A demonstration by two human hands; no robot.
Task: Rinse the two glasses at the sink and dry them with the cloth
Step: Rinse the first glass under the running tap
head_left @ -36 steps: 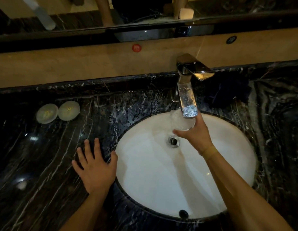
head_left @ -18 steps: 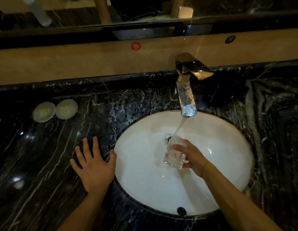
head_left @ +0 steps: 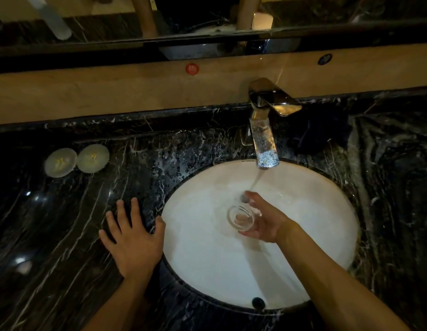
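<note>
Presently held: one clear glass (head_left: 241, 216), over the white sink basin (head_left: 200, 266), below and in front of the faucet (head_left: 265, 139). Orientation: tipped so its open round mouth faces up toward the camera; long axis runs nearly along the line of sight, base pointing down into the basin. Only this one glass is seen.

Right hand (head_left: 267, 220): reaches in from the lower right, fingers and thumb curled round the wall of the glass, which sits at the left of the palm, fingertips wrapping its far and near sides.

Water stream (head_left: 255, 181): falls from the spout and lands by the upper fingers, just behind the glass rim.

Left hand (head_left: 133, 242): flat, fingers spread, pressed on the black marble counter (head_left: 64, 235), thumb at the basin's left edge.

Dark cloth (head_left: 320, 132): bunched on the counter right of the faucet, well apart from both hands.

Two pale round discs (head_left: 76, 160): side by side, far left of the counter.
</note>
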